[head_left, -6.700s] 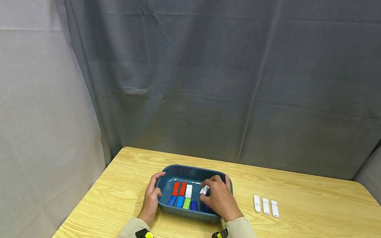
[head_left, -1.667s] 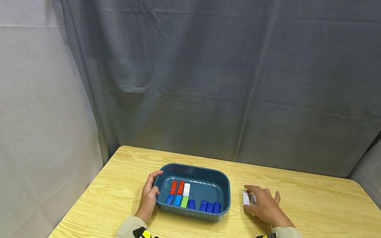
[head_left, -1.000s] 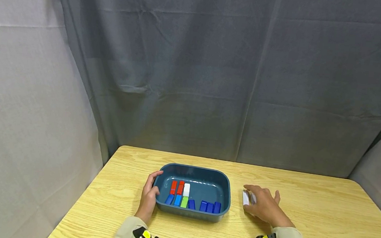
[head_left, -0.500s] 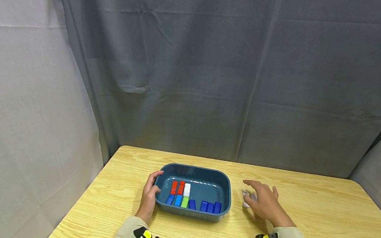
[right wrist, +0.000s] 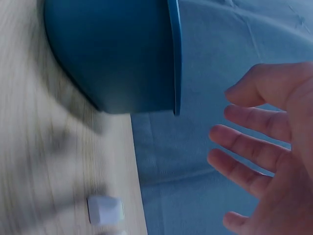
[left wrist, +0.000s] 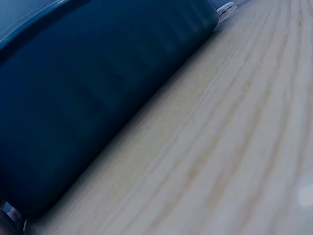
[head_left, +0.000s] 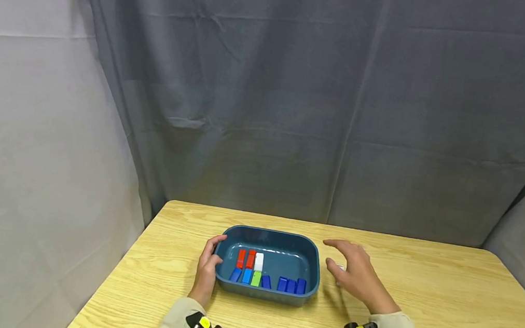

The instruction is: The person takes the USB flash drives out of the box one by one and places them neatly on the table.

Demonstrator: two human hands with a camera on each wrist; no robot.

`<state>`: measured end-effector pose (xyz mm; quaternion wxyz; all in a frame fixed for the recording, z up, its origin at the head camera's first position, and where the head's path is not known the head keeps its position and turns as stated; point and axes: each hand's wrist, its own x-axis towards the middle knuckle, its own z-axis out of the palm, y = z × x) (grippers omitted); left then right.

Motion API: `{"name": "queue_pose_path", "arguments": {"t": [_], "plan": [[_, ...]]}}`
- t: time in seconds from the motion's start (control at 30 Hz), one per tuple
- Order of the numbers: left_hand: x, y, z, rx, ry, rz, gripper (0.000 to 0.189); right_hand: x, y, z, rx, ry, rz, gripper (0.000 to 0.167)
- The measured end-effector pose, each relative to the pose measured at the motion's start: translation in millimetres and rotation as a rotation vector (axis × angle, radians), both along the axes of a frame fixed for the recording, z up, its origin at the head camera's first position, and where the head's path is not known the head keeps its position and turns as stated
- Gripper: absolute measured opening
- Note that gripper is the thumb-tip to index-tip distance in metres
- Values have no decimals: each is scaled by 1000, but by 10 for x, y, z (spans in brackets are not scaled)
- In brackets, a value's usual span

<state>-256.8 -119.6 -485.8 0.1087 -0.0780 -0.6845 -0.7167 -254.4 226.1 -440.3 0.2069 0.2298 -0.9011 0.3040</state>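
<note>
My left hand (head_left: 206, 273) grips the left end of a dark teal plastic tub (head_left: 256, 291), fingers at its rim and thumb on the near side. In the tub lie small sticks that look like USB flash drives: two red (head_left: 250, 259), one white (head_left: 259, 261), one green (head_left: 256, 278) and several blue (head_left: 291, 286). My right hand (head_left: 359, 274) is raised off the table beside the tub's right end, fingers spread with nothing between them. Under it lies a white stick (right wrist: 105, 210), mostly hidden by the hand in the head view.
The tub stands on a light wood-grain table (head_left: 443, 299). A grey curtain (head_left: 267, 107) hangs behind it, with a pale cloth (head_left: 42, 165) on the left side. More white shows at the bottom edge of the right wrist view.
Earlier my right hand pinched a white stick inside the tub, then touched white sticks on the table, now nearer the tub. It has since released them, lifted and shifted left. My left hand stays.
</note>
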Motion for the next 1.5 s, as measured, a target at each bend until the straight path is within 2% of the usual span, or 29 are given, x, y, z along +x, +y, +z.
{"name": "queue_pose_path", "arguments": {"t": [0.2,0.4,0.7,1.07,1.33,1.5], "plan": [[-29,2,-39,2,-2,3,60,0,-152,-29,0,10,32,35],[-29,3,-32,1,0,8,59,4,-333,-43,13,42,61,34],[-39,46,-30,6,16,33,59,-24,-603,-54,22,29,106,32],[-51,68,-25,4,-7,52,58,-99,-965,-58,87,-124,120,30],[-49,79,-29,31,24,46,59,-186,-1190,-164,111,-195,153,29],[-52,73,-33,13,23,52,59,-222,-1259,-240,146,-236,180,29]]}}
